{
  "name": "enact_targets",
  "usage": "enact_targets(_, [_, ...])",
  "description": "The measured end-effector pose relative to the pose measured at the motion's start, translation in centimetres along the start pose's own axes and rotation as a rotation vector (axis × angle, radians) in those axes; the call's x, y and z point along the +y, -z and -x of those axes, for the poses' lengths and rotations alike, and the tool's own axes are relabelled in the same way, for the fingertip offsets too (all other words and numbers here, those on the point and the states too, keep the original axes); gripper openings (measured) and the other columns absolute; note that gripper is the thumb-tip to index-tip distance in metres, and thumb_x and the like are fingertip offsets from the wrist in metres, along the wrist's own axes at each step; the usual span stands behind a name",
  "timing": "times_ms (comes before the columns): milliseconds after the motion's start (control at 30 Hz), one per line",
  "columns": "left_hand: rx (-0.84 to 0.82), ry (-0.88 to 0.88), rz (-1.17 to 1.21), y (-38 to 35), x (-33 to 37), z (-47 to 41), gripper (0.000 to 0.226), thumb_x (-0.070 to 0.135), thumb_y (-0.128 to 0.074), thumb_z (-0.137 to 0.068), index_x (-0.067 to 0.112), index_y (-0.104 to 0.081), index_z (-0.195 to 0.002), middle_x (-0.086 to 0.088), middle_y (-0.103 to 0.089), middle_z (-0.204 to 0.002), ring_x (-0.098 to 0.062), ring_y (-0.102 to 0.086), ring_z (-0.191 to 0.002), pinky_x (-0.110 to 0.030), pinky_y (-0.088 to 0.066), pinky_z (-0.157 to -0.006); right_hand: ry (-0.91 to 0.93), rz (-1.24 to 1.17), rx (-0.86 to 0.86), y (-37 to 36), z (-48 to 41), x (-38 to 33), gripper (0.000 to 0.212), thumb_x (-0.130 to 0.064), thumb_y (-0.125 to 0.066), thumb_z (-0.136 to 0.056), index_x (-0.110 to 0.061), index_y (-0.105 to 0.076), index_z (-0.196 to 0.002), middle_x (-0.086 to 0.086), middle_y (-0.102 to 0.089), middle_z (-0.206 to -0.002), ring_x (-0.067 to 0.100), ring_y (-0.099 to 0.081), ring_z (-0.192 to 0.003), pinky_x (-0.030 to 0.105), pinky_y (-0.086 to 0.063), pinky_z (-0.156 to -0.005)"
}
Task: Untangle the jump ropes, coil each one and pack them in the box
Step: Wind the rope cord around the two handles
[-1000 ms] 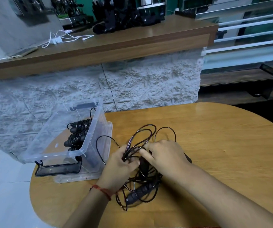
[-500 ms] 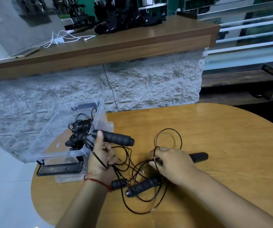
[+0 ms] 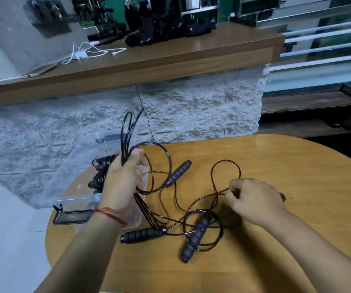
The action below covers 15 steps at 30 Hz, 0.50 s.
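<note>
Black foam handle dropped: your left grip now clenches thin black jump-rope loops beside the clear plastic box at the wooden surface left edge; right grip pinches one strand. Ropes look to be separating.

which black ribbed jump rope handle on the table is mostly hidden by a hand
The black ribbed handle behind the right hand: only its tip peeks out, while the other three handles lie in full view.

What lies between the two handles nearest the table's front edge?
In the head view, only thin rope strands cross the bare table between the left handle and the right handle.
</note>
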<state>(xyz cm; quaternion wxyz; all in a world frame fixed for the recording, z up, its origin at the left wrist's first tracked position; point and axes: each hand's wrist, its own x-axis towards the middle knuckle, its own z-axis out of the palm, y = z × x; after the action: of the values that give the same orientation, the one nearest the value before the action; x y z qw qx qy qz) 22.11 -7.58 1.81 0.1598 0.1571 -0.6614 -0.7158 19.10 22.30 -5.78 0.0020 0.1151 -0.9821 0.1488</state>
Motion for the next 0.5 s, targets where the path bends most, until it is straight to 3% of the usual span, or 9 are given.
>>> enact_targets(67, [-0.052,-0.045,0.023,-0.1,2.4,0.3,0.021,0.025,-0.054,-0.108,0.011,-0.069,-0.106,-0.004,-0.057,-0.076,-0.013,-0.032,-0.047,-0.022,-0.028,-0.037,-0.001,-0.027,0.015,0.2,1.0,0.3,0.028,-0.052,-0.046,-0.101,-0.034,-0.060,-0.086,-0.010,-0.065,-0.079,0.018,-0.059,-0.077,0.028,-0.033,-0.053])
enact_targets(133, [-0.115,-0.076,0.032,-0.8,5.1,0.8,0.021,0.023,-0.048,-0.111,0.012,-0.066,-0.109,0.000,-0.046,-0.067,-0.010,-0.028,-0.044,-0.020,-0.024,-0.035,0.040,-0.103,0.061,0.0,1.8,0.3,0.032,-0.060,-0.044,-0.102,-0.036,-0.060,-0.087,-0.013,-0.066,-0.081,0.013,-0.060,-0.077,0.029,-0.038,-0.055])
enact_targets(200, [-0.195,-0.090,0.097,-1.8,7.8,1.3,0.021,0.024,-0.047,-0.112,0.012,-0.063,-0.107,0.002,-0.040,-0.064,-0.008,-0.027,-0.042,-0.020,-0.022,-0.034,0.108,-0.289,0.065,0.1,2.2,0.3,0.036,-0.073,-0.045,-0.097,-0.040,-0.062,-0.092,-0.018,-0.067,-0.091,0.006,-0.061,-0.083,0.032,-0.048,-0.066])
enact_targets(300, [-0.313,-0.054,0.258,-3.3,11.1,1.5,0.022,0.023,-0.043,-0.112,0.016,-0.060,-0.100,0.006,-0.033,-0.060,-0.005,-0.024,-0.039,-0.018,-0.021,-0.031,0.244,-0.548,-0.053,1.3,2.6,-1.2,0.047,-0.083,-0.054,-0.085,-0.050,-0.062,-0.117,-0.024,-0.058,-0.110,0.000,-0.059,-0.097,0.023,-0.045,-0.076])
enact_targets(400, [-0.427,0.007,0.458,-4.7,13.9,1.5,0.025,0.024,-0.042,-0.111,0.017,-0.058,-0.093,0.008,-0.029,-0.056,-0.003,-0.025,-0.037,-0.016,-0.017,-0.030,0.335,-0.504,-0.146,3.3,2.9,-4.9,0.081,-0.088,-0.068,-0.072,-0.059,-0.044,-0.143,-0.036,-0.043,-0.127,-0.009,-0.054,-0.099,0.015,-0.042,-0.077])
enact_targets(500, [-0.554,0.098,0.621,-6.0,15.8,1.3,0.029,0.023,-0.040,-0.111,0.016,-0.058,-0.090,0.008,-0.030,-0.053,-0.004,-0.027,-0.036,-0.016,-0.019,-0.029,0.323,-0.417,-0.161,4.4,2.1,-8.9,0.114,-0.085,-0.077,-0.066,-0.057,-0.017,-0.159,-0.034,-0.023,-0.159,-0.006,-0.053,-0.116,0.026,-0.048,-0.100])
